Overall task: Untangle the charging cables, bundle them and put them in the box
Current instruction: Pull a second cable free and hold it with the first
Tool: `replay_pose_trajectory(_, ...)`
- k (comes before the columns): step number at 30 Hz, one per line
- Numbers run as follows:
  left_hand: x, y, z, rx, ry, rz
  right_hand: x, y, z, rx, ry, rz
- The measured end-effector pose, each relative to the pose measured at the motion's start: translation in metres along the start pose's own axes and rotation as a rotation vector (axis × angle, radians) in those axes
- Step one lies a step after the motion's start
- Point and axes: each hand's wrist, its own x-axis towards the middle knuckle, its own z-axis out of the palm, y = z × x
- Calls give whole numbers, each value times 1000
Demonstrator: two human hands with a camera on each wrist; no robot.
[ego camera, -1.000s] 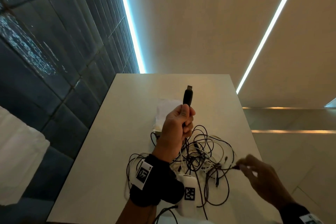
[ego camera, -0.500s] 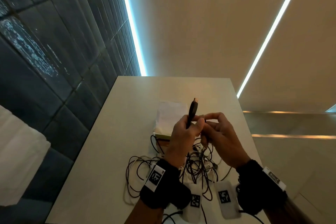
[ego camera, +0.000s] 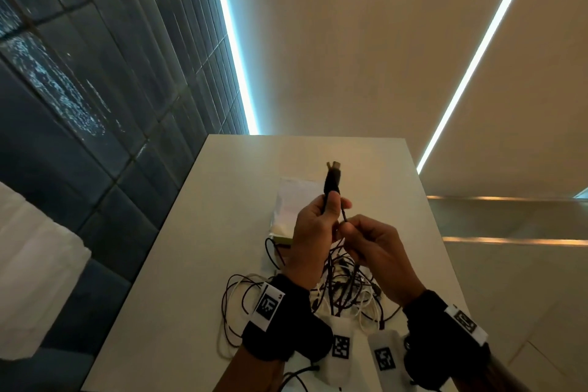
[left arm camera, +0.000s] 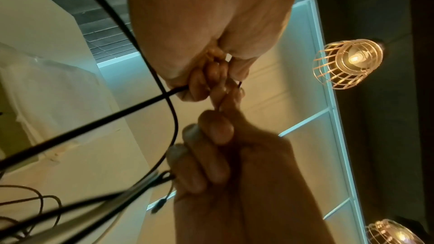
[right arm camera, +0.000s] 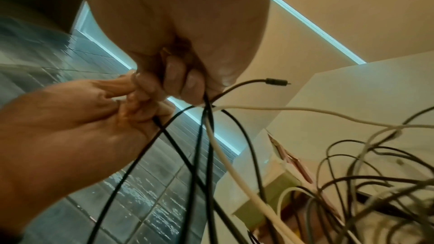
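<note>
My left hand (ego camera: 329, 212) is raised over the table and grips a black cable (ego camera: 332, 183) whose two plug ends stick up side by side above the thumb. Just right of it and slightly lower, my right hand (ego camera: 346, 227) pinches the same cable below the plugs. In the right wrist view the right hand's curled fingers (right arm camera: 175, 81) hold several black strands and a white one (right arm camera: 234, 170) that hang down. A tangle of black and white cables (ego camera: 346, 294) lies on the table under both hands. The box (ego camera: 291, 210), pale-lidded with a green base, sits just beyond the tangle.
The white table (ego camera: 178, 280) is narrow, with a dark tiled wall (ego camera: 95, 105) close on its left and a drop at its right edge (ego camera: 445, 264). A loose black plug (right arm camera: 274, 82) dangles by my right hand. Cage lamps (left arm camera: 347, 62) hang overhead.
My right hand left the tangle at the right and rose to meet my left hand. A second plug end now stands beside the first in my left hand's grip.
</note>
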Motion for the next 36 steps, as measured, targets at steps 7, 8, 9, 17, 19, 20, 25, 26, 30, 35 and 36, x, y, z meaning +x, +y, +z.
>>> replay_pose_trajectory(7, 2, 5, -5, -177, 84, -13, 11, -4, 6, 84, -152, 91)
replay_pose_trajectory(8, 2, 8, -7, -268, 75, -19, 12, -4, 7, 96, -164, 114)
replay_pose_trajectory(9, 2, 10, -8, -339, 65, -23, 12, -2, 7, 95, -171, 129)
replay_pose_trajectory(17, 5, 18, -30, -271, 0, -28, 10, 40, -2, -137, -164, 140)
replay_pose_trajectory(19, 5, 22, -37, -252, 5, -17, 9, 56, -7, -160, -150, 146)
replay_pose_trajectory(20, 5, 24, -40, -258, 18, -8, 9, 63, -9, -183, -143, 151)
replay_pose_trajectory(25, 0, 34, -45, -311, 55, 21, 3, 82, -14, -230, -134, 159)
replay_pose_trajectory(26, -1, 35, -45, -327, 58, 24, 2, 85, -13, -237, -146, 156)
replay_pose_trajectory(30, -2, 38, -49, -392, 96, 54, 1, 98, -19, -270, -152, 150)
replay_pose_trajectory(35, -5, 38, -54, -422, 164, 80, 2, 115, -27, -371, -123, 143)
replay_pose_trajectory(36, -6, 38, -55, -434, 173, 81, 1, 119, -29, -394, -116, 147)
